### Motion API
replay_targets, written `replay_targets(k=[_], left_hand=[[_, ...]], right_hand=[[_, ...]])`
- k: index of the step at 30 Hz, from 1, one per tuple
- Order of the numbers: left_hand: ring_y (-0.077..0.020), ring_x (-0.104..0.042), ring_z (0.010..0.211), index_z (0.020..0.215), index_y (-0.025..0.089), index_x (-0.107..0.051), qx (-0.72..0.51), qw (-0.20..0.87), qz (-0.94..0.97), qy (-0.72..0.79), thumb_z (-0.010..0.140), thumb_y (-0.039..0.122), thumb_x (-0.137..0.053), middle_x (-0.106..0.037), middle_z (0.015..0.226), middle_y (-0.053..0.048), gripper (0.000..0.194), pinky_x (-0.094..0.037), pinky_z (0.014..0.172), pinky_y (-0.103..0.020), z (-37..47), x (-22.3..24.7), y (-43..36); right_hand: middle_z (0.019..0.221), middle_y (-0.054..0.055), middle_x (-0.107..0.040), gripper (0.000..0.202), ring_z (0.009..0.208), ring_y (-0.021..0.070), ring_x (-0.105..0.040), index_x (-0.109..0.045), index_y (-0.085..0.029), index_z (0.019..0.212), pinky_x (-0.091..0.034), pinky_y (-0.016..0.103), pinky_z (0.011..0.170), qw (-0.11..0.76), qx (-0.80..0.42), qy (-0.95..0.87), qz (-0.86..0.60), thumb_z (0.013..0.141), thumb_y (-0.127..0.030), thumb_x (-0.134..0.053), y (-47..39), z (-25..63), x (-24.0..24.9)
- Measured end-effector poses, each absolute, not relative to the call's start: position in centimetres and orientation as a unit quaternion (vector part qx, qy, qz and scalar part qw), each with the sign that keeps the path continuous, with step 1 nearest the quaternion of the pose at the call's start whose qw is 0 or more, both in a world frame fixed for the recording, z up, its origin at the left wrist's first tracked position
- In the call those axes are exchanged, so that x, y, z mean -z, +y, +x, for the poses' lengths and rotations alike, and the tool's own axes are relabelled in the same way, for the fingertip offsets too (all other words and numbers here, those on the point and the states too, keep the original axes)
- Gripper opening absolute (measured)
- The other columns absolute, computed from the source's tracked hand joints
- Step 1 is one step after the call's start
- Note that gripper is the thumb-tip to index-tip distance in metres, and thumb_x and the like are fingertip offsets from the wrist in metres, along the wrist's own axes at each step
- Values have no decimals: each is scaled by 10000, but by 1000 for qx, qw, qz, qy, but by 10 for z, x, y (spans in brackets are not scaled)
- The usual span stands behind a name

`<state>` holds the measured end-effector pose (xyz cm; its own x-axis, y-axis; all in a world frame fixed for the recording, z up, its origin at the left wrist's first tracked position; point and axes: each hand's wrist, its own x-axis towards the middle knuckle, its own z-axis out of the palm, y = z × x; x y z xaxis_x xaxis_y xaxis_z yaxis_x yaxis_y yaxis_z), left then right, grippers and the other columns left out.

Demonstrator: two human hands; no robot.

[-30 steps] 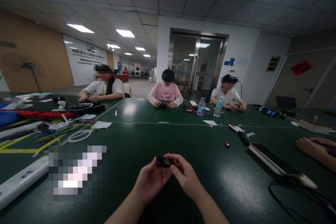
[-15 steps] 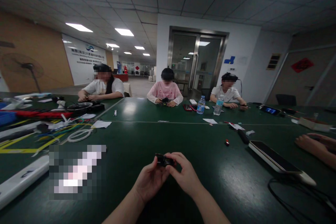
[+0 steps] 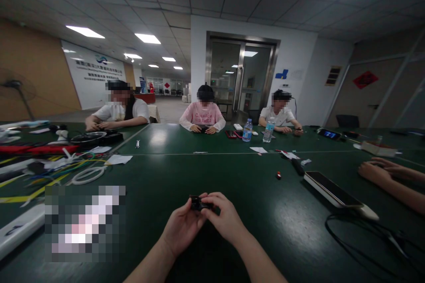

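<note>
Between my two hands, above the near part of the green table [image 3: 159, 177], is a small black object [image 3: 196, 203] with a glossy, angular shape. Its exact kind is too dark and small to make out. My left hand [image 3: 181, 225] is closed on its left end, thumb up along the side. With thumb and fingers, my right hand [image 3: 224, 216] pinches the right end. The fingers cover much of the object's right and lower parts.
Left lie a white power strip [image 3: 23, 230], coiled white cable [image 3: 89, 175] and a pixelated patch. To the right are a small red item [image 3: 278, 175], a phone-like device [image 3: 332, 189], black cable [image 3: 348, 241] and another person's hands [image 3: 376, 171]. Two bottles [image 3: 247, 131] stand farther off; several people sit around.
The whole view has shifted slightly, so the surroundings appear farther left. Both my hands still hold the small black object in nearly the same grip.
</note>
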<state>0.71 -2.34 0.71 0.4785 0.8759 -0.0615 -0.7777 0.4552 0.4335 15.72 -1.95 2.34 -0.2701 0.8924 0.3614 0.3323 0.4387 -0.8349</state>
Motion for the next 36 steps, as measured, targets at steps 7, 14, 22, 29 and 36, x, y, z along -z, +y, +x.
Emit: replay_targets(k=[7, 14, 22, 29, 36], left_hand=[[-202, -603, 976, 968, 61, -634, -491, 842, 159, 159, 874, 199, -382, -681, 945, -118, 303, -453, 869, -292, 9, -12, -25], [-213, -636, 874, 996, 62, -595, -482, 841, 168, 177, 873, 354, -380, -676, 907, -141, 383, -487, 808, -334, 12, -10, -22], [-228, -637, 912, 1052, 75, -544, -506, 825, 133, 215, 853, 346, -421, -667, 951, -148, 358, -440, 896, -374, 13, -15, -25], [-293, -610, 986, 1110, 134, -511, -482, 836, 159, 208, 801, 416, -496, -631, 1048, -187, 419, -406, 895, -401, 8, -12, -23], [-252, -637, 922, 1155, 167, -462, -477, 840, 153, 207, 804, 426, -485, -606, 1095, -176, 437, -423, 854, -382, 6, -13, -23]], right_hand=[[1010, 30, -573, 238, 946, 188, -552, -648, -267, 933, -468, 333, 809, 419, -319, -733, -430, 725, -167, -586, -20, 157, -23], [1018, 28, -575, 218, 966, 195, -549, -658, -265, 901, -445, 351, 849, 427, -335, -716, -438, 711, -175, -600, -18, 157, -18], [1004, 42, -627, 207, 981, 221, -562, -640, -235, 937, -423, 387, 874, 483, -379, -661, -431, 738, -259, -590, -12, 165, -20], [984, 62, -639, 318, 951, 223, -589, -597, -205, 1011, -423, 417, 897, 521, -441, -594, -425, 729, -353, -607, -3, 178, -18], [1015, 41, -616, 317, 985, 203, -553, -589, -233, 1018, -429, 360, 882, 582, -451, -530, -422, 729, -359, -613, -5, 185, -26]])
